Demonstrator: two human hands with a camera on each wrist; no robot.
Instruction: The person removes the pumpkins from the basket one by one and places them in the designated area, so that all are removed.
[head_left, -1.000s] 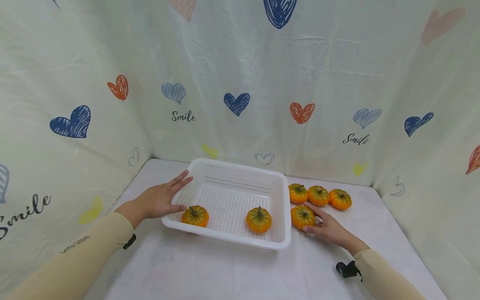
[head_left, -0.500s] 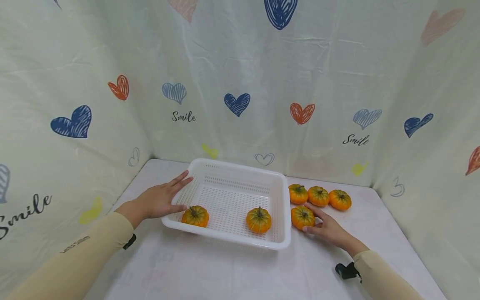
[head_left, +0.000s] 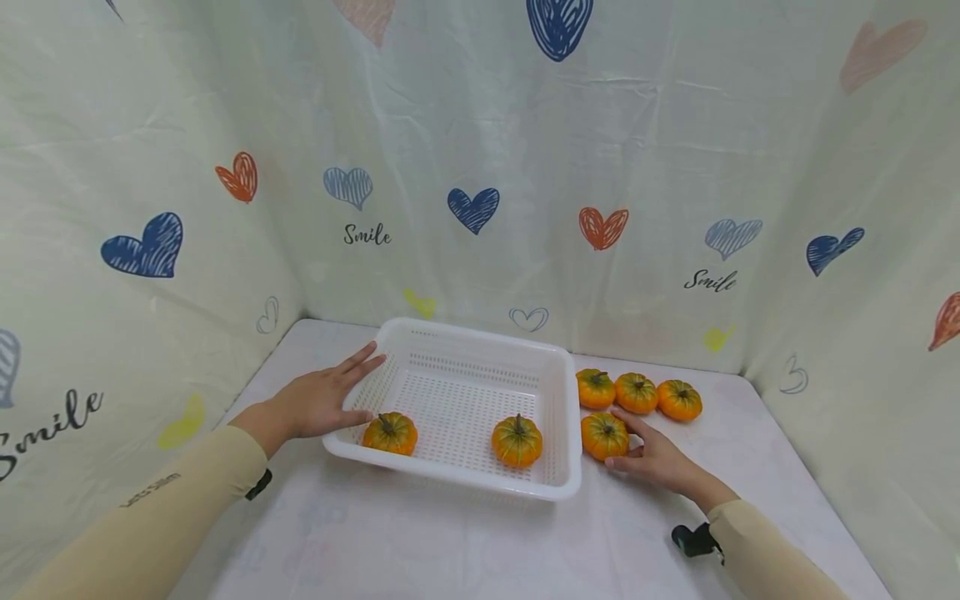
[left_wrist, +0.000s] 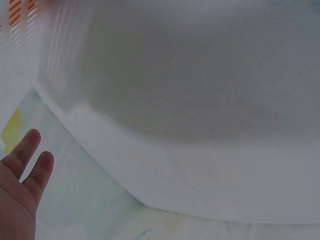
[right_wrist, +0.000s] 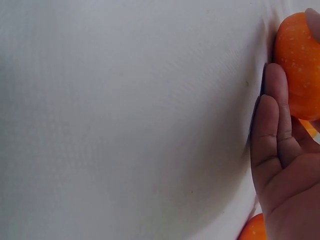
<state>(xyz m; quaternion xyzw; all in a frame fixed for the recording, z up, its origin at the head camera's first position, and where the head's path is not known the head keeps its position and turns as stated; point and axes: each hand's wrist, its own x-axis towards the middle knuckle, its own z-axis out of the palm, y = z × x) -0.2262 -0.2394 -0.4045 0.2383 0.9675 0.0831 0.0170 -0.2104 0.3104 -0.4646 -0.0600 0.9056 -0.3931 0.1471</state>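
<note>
My left hand (head_left: pixel 318 402) lies along the left side of the white plastic basket (head_left: pixel 491 481), fingers spread and thumb at the wall. In the left wrist view, two straight fingertips (left_wrist: pixel 42 162) of that hand show, with the slotted basket wall (left_wrist: pixel 21 37) at the upper left. Just outside the basket's right wall, my right hand (head_left: pixel 656 457) holds a small orange pumpkin (head_left: pixel 604 435) between thumb and fingers. In the right wrist view, this orange pumpkin (right_wrist: pixel 300 70) sits against the fingers, low on the white tabletop. Inside the basket are a left pumpkin (head_left: pixel 390 433) and a right pumpkin (head_left: pixel 517 440).
Behind the held pumpkin stands a row of three more: a pumpkin (head_left: pixel 596 388) close to the basket, a middle pumpkin (head_left: pixel 636 392) and an outer pumpkin (head_left: pixel 679 400). A heart-printed curtain (head_left: pixel 525 267) bounds the white table (head_left: pixel 420 542) at the back and sides.
</note>
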